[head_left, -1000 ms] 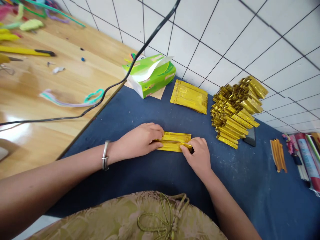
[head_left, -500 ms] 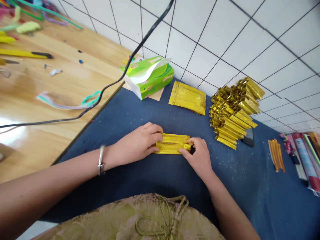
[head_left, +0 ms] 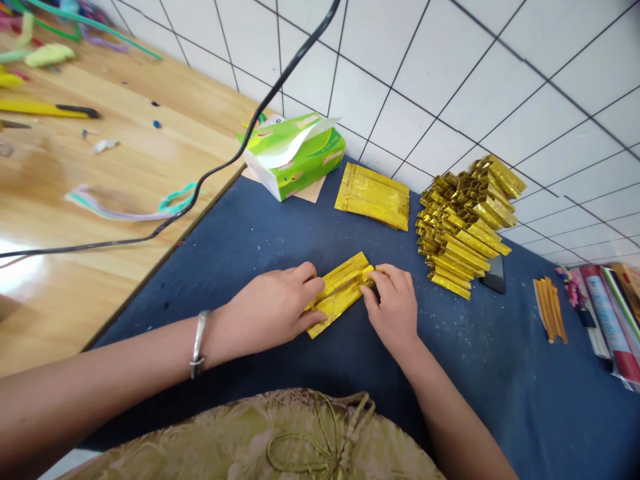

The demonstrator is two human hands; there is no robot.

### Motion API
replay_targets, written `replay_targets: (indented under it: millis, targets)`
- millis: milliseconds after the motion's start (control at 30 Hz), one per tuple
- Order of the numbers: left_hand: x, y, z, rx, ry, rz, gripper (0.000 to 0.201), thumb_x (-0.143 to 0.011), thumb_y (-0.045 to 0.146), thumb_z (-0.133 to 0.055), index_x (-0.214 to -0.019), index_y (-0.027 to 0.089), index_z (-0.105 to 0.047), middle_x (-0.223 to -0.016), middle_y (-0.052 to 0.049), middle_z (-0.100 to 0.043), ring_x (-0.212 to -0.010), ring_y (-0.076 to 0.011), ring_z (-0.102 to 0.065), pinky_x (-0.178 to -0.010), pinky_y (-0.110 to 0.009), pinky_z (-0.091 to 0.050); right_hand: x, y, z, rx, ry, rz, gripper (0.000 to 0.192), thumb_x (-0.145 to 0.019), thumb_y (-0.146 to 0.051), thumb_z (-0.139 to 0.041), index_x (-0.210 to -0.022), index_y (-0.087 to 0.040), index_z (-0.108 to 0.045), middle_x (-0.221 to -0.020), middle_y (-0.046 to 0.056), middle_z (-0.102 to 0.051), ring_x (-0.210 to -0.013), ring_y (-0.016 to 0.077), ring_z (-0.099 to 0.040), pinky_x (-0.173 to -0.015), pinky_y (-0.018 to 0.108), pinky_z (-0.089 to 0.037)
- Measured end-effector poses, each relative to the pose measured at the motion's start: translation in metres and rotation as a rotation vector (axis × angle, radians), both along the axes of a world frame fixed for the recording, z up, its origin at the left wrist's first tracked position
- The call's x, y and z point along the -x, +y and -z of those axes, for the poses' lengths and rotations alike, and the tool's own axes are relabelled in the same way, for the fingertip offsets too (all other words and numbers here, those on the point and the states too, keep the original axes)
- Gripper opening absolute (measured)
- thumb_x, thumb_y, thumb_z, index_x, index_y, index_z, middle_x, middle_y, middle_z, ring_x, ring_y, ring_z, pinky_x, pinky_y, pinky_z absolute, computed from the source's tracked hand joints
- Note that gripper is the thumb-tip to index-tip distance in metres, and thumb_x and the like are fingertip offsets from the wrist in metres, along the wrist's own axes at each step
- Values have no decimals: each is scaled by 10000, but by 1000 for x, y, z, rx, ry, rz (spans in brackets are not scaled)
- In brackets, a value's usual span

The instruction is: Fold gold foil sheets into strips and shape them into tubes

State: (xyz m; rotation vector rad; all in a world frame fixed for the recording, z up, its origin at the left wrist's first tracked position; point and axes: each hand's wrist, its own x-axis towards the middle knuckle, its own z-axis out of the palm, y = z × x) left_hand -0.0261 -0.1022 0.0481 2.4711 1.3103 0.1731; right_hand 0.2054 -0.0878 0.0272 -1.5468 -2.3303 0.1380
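Observation:
A piece of folded gold foil paper [head_left: 346, 295] lies slanted on the dark blue table surface, with fold lines running along its length. My left hand [head_left: 273, 305] pinches its lower left end between thumb and fingers. At the right end, my right hand [head_left: 393, 301] has thumb and fingertips closed on the edge of the foil. Behind my hands is a flat stack of gold foil sheets [head_left: 373, 195]. To the right rises a pile of folded gold foil pieces [head_left: 457, 230].
A green tissue box [head_left: 300, 157] stands near the tiled wall. A black cable [head_left: 220, 172] crosses the view at left. Under the gold pile a phone [head_left: 495, 277] partly shows. Orange-brown strips [head_left: 550, 310] and rolled packages [head_left: 607, 320] lie at right.
The foil paper has turned from level to slanted, its right end farther from me. Its folded flap lies more spread. Both hands still hold its ends.

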Motion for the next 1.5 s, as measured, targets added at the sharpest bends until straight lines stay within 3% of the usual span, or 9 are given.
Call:
replay_targets:
  millis: [100,267,400,500,600,733,900,1333,1500]
  targets:
    - [-2,-5,-1,23,9,0,308,-886,447,-437,-912,167,-565,-885,-54,-534,-709,-167,-574,-626,-300,-465,9,-13,0,59,5,-46,359,-881,-334,-478,-1195,-167,-531,-1224,138,-547,-1125,278,-475,-960,480,-387]
    - [-3,-5,1,31,6,31,253,-918,343,-392,-882,170,-574,-847,-50,-571,-707,-170,-581,-647,-309,-459,19,-29,2,129,-89,-103,614,-869,-426,-472,-1355,-69,-357,-1401,199,-386,-1322,321,-298,-1049,525,-312]
    - [-1,4,6,-72,-73,139,225,-902,309,-444,-1031,180,-577,-1134,-88,-578,-1031,-218,-546,-889,-371,-407,15,-24,5,161,-134,-210,620,-874,-417,-453,-1372,-67,-333,-1449,188,-318,-1371,300,-218,-1084,510,-282]
    - [2,10,15,-112,-120,224,434,-873,409,-495,-1255,205,-472,-1369,-99,-446,-1265,-233,-396,-1046,-410,-264,10,-19,5,166,-152,-281,621,-881,-418,-433,-1391,-90,-303,-1463,169,-300,-1387,280,-184,-1098,514,-256]
    - [6,11,25,-108,-115,265,606,-860,497,-480,-1377,213,-341,-1433,-104,-374,-1354,-221,-281,-1109,-424,-123,6,-17,4,183,-185,-312,676,-871,-469,-434,-1407,-92,-270,-1478,167,-267,-1397,279,-149,-1108,523,-223]
    - [7,9,33,-109,-88,276,685,-857,547,-443,-1421,203,-264,-1467,-113,-307,-1386,-223,-208,-1122,-434,-69,6,-18,3,200,-213,-319,819,-822,-606,-434,-1421,-85,-235,-1493,174,-220,-1400,305,-110,-1111,538,-191]
    - [6,6,34,-114,-46,255,770,-842,591,-424,-1444,166,-198,-1487,-133,-243,-1396,-248,-164,-1118,-460,-59,6,-19,4,216,-250,-316,852,-809,-625,-436,-1425,-77,-220,-1502,176,-188,-1401,311,-95,-1113,535,-175]
    - [2,2,32,-129,1,217,773,-832,630,-406,-1429,161,-257,-1465,-127,-304,-1392,-278,-162,-1119,-472,-69,3,-18,2,226,-287,-330,843,-818,-622,-417,-1430,-84,-204,-1509,161,-171,-1408,288,-67,-1118,520,-152]
    - [0,1,30,-126,27,213,759,-812,663,-403,-1419,222,-288,-1485,-114,-265,-1391,-296,-156,-1111,-484,-96,4,-17,2,248,-332,-322,853,-820,-636,-393,-1435,-80,-191,-1521,146,-133,-1411,275,-17,-1128,505,-113]
